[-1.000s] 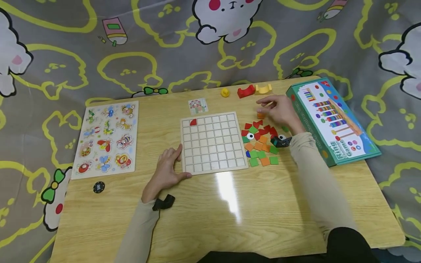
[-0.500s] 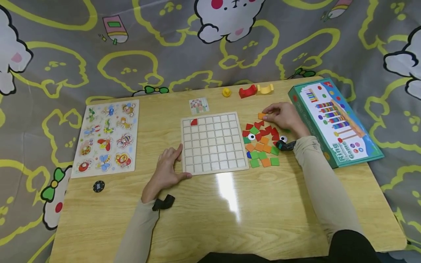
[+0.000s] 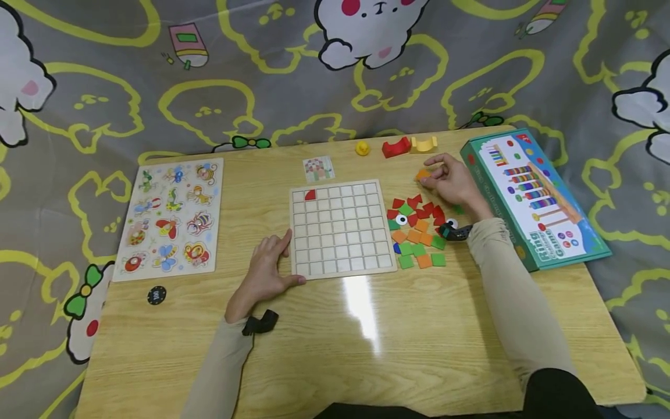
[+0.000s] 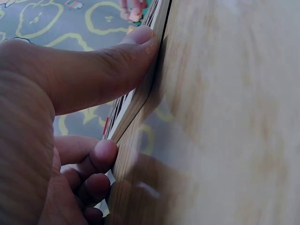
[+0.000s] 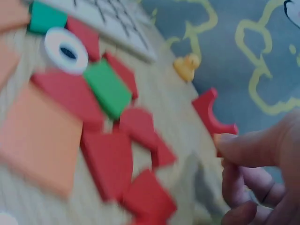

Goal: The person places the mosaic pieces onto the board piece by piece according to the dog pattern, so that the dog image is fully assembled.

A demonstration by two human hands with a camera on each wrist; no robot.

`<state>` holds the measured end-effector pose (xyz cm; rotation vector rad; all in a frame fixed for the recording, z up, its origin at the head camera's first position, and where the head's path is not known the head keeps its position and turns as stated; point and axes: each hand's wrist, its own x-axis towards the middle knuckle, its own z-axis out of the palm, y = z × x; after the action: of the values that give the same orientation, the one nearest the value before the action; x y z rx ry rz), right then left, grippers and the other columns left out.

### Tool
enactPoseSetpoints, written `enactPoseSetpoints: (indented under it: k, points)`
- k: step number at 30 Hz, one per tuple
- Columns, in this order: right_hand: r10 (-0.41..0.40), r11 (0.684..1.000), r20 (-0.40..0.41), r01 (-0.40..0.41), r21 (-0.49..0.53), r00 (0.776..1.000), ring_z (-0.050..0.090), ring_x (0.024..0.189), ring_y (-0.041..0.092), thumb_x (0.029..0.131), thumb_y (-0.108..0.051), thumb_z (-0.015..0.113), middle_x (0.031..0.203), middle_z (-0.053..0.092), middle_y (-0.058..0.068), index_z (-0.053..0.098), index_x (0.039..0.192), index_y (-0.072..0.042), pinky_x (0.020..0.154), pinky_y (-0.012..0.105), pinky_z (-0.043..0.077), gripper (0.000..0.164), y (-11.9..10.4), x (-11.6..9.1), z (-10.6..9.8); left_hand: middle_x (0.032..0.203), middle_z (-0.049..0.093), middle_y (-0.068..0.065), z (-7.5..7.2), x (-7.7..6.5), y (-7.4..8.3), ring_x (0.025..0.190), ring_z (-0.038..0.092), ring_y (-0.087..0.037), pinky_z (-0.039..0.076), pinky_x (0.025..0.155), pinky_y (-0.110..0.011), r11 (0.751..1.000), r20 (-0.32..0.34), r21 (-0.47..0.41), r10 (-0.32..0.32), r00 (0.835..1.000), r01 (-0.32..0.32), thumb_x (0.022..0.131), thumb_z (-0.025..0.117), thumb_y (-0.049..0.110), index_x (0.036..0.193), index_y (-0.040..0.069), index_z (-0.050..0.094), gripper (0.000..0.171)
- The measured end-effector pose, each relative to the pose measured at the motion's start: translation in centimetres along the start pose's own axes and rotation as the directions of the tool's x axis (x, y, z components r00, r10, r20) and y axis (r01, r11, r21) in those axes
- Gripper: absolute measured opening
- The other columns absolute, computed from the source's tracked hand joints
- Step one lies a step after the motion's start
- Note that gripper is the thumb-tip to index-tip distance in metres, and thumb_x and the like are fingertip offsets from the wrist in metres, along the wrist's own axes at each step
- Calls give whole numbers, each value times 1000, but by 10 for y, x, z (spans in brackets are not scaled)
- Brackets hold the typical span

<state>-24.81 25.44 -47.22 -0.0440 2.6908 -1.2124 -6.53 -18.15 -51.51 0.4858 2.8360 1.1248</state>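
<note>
My left hand [image 3: 266, 269] rests at the near left corner of a gridded wooden board [image 3: 335, 237]. In the left wrist view its straight thumb lies against one board edge [image 4: 132, 108] and the fingertips touch the other side. One red quarter-round tile [image 3: 310, 195] sits in the board's top row. My right hand [image 3: 454, 181] pinches an orange square tile [image 3: 422, 174] between thumb and fingers, above the far side of a tile pile. The right wrist view shows only a sliver of that orange tile [image 5: 219, 144] at the thumb tip.
Red tiles [image 3: 439, 215], green tiles [image 3: 438, 260], orange tiles [image 3: 413, 236] and a round eye piece [image 3: 401, 220] lie right of the board. Behind are a picture card [image 3: 318, 169], yellow duck [image 3: 362, 148] and red arch [image 3: 396, 147]. A game box [image 3: 539, 198] stands right; an insect puzzle [image 3: 167, 221] left.
The right hand came down onto the orange tile, pinched it, and has now lifted and tilted it slightly. The left hand stays at the board corner.
</note>
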Motion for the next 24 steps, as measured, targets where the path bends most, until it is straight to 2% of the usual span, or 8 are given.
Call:
enactPoseSetpoints:
  k: [3, 9, 13, 14, 18, 20, 24]
  points:
    - [-23, 995, -26, 25, 97, 999, 55, 84, 24, 92, -30, 70, 94, 61, 7, 60, 127, -16, 72, 31, 40, 39, -11, -1, 4, 94, 47, -3, 1, 0, 0, 91, 37, -19, 27, 89, -37, 1000, 1, 4, -2, 1000, 2, 64, 93, 37, 153, 3, 31, 114]
    - [-28, 969, 2, 27, 245, 1000, 60, 85, 33, 84, -35, 78, 90, 71, 3, 66, 120, -17, 58, 30, 42, 42, -40, -6, 21, 94, 47, -2, -1, -1, -1, 90, 36, -19, 25, 87, -36, 1000, 6, -4, 4, 1000, -4, 67, 91, 39, 153, 2, 31, 112]
    - [-58, 944, 5, 53, 326, 998, 70, 91, 29, 81, -32, 81, 91, 75, 2, 68, 121, -14, 68, 29, 52, 46, -58, -6, 38, 94, 46, -2, -2, 0, -1, 90, 36, -19, 25, 87, -36, 1000, 9, -7, -4, 1000, 4, 67, 91, 39, 153, 1, 31, 111]
    - [-66, 936, 9, 59, 346, 998, 71, 91, 28, 80, -30, 81, 92, 75, 2, 68, 121, -13, 66, 28, 51, 46, -62, -6, 43, 94, 46, -2, -3, 0, 0, 90, 36, -19, 25, 87, -36, 1000, 11, -6, -6, 1000, 6, 67, 91, 39, 153, 1, 32, 111]
    - [-136, 925, 37, 113, 364, 990, 72, 90, 29, 81, -26, 81, 90, 76, 4, 68, 117, -11, 68, 27, 53, 42, -75, -3, 64, 94, 46, -2, -3, -1, 0, 90, 35, -19, 25, 87, -36, 1000, 13, -4, -7, 1000, 7, 67, 91, 39, 153, 1, 32, 111]
    - [-182, 925, 60, 150, 350, 981, 71, 86, 30, 81, -27, 81, 89, 75, 5, 67, 115, -9, 66, 27, 51, 40, -81, 0, 75, 94, 46, -2, -3, -1, -1, 89, 35, -19, 25, 87, -36, 1000, 11, -3, -3, 1000, 3, 66, 91, 40, 152, 0, 32, 111]
    - [-242, 923, 96, 198, 329, 966, 69, 82, 32, 80, -29, 83, 87, 74, 7, 68, 110, -11, 70, 31, 51, 38, -92, 4, 95, 93, 46, -1, -3, 0, -2, 89, 35, -19, 25, 86, -36, 1000, 8, 3, 5, 1000, -5, 67, 91, 42, 152, 1, 32, 111]
